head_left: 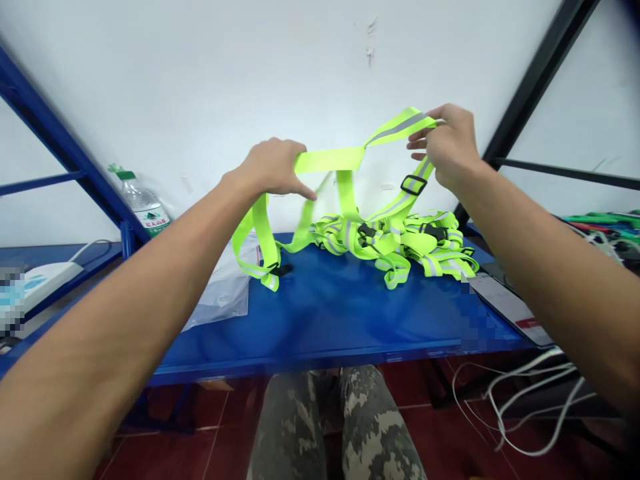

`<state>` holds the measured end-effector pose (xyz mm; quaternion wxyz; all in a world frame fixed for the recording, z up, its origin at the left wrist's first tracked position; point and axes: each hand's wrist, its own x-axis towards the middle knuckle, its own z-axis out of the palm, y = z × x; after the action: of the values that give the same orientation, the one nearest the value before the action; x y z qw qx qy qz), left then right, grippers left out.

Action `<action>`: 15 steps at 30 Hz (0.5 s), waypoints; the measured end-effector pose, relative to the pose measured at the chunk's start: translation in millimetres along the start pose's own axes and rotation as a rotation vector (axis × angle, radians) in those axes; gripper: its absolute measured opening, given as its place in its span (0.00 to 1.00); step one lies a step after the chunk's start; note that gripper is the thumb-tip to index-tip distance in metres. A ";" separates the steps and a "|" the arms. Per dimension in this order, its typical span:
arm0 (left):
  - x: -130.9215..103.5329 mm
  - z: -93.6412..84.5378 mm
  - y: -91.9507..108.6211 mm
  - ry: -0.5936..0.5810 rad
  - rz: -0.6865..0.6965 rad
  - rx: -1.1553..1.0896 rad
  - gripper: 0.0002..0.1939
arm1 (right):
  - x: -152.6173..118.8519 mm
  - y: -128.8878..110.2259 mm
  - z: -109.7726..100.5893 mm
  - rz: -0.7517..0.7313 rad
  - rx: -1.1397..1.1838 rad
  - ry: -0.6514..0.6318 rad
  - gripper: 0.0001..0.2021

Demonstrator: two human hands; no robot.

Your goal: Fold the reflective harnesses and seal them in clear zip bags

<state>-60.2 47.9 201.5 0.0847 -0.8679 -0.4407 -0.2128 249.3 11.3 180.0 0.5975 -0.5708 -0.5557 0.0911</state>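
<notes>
Stretched between my two hands is a neon-yellow reflective strap harness (330, 160), raised above a blue table (320, 320). My left hand (275, 167) is closed on its left part, where straps hang down to a black buckle (280, 269). Pinched in the fingers of my right hand (450, 140) is a grey-striped strap of the same harness, and a black slide adjuster (413, 185) hangs just below that hand. Behind and under it lies a heap of similar yellow harnesses (435, 247) with black buckles. Where the held straps meet the heap, I cannot tell them apart.
A clear plastic bag (220, 293) lies at the left, partly behind my forearm. Beyond it stands a bottle with a green cap (145, 203). A white power strip (40, 287) is far left. A phone (510, 307) lies at the right edge, with white cables (540, 407) hanging below.
</notes>
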 end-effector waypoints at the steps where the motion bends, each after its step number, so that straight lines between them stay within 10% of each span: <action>1: 0.2 0.5 -2.4 -0.047 0.013 -0.002 0.28 | -3.3 -4.0 -1.4 0.031 0.074 -0.031 0.15; 9: -7.5 14.0 23.9 0.319 -0.372 -0.060 0.20 | -37.9 -23.7 -9.0 0.002 -0.178 -0.889 0.19; 15: 3.1 3.6 35.1 0.160 -0.407 -0.131 0.27 | -50.1 -36.9 16.9 -0.027 -0.553 -0.571 0.24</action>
<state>-29.4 30.4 201.1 0.0181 -0.7450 -0.5838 -0.3221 198.6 -28.4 176.3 0.2436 -0.6544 -0.7107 0.0851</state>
